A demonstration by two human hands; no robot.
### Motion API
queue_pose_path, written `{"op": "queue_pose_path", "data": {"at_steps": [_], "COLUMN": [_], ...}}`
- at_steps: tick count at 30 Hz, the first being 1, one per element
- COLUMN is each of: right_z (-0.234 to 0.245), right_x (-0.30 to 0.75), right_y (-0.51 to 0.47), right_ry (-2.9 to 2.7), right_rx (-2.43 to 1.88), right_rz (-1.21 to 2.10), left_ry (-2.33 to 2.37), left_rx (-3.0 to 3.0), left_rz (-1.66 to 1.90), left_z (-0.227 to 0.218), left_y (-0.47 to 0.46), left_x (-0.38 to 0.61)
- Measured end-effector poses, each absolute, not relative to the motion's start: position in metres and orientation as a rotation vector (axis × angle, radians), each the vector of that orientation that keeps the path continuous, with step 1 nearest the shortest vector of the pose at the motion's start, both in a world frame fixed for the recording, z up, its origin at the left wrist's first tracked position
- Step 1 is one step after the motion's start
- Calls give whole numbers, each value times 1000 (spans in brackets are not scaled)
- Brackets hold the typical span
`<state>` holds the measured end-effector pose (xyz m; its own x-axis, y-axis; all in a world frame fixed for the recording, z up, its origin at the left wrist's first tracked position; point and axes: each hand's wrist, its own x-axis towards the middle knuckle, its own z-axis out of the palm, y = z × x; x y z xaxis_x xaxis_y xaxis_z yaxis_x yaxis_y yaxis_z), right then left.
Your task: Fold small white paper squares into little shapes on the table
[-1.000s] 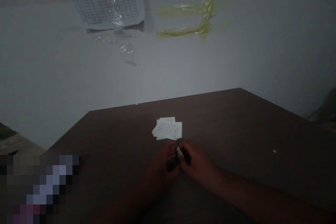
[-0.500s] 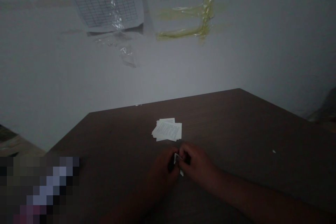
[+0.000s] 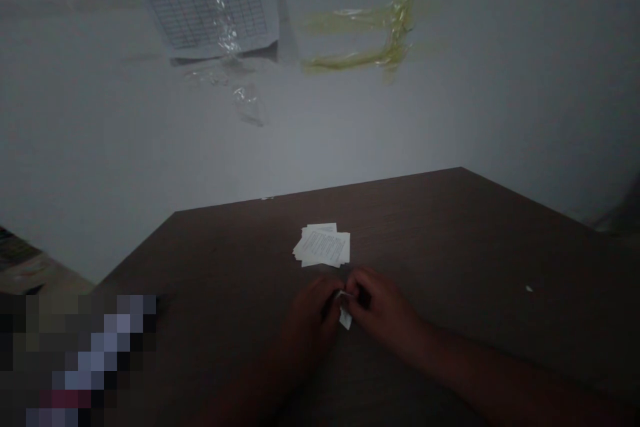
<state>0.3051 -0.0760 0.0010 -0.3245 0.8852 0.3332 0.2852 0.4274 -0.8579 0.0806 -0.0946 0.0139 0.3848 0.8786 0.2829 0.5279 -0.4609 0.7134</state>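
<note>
Pinched between my left hand point(image 3: 317, 305) and right hand point(image 3: 379, 304), the slip point(image 3: 345, 317) showed more of its lower end than half a second earlier; I judged its handling unfinished. The pile point(image 3: 323, 247) lay just beyond.

Office-like room, exact type indeterminate: brown table point(image 3: 425, 227), lower center; printed papers point(image 3: 323, 247) on it; gridded sheet point(image 3: 200, 3) taped to wall point(image 3: 340, 130), upper left.

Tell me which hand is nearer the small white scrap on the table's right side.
Right. The right hand is left of the small white scrap, apart from it; the left hand is farther left, beyond the right one.
</note>
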Motion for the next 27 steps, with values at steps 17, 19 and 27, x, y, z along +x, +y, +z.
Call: {"op": "queue_pose_path", "data": {"at_steps": [17,19,27], "right_z": [7,5,-6], "right_x": [336,338,342], "right_y": [-58,-55,-47], "right_ry": [-2074,-2139,-2320], "right_rx": [-950,-937,-714], "right_rz": [1012,977,763], "left_ry": [998,1017,920], "left_rx": [2191,2218,2328], "left_rz": [597,551,444], "left_z": [34,31,15], "left_y": [-81,-78,-63], "left_x": [51,47,31]}}
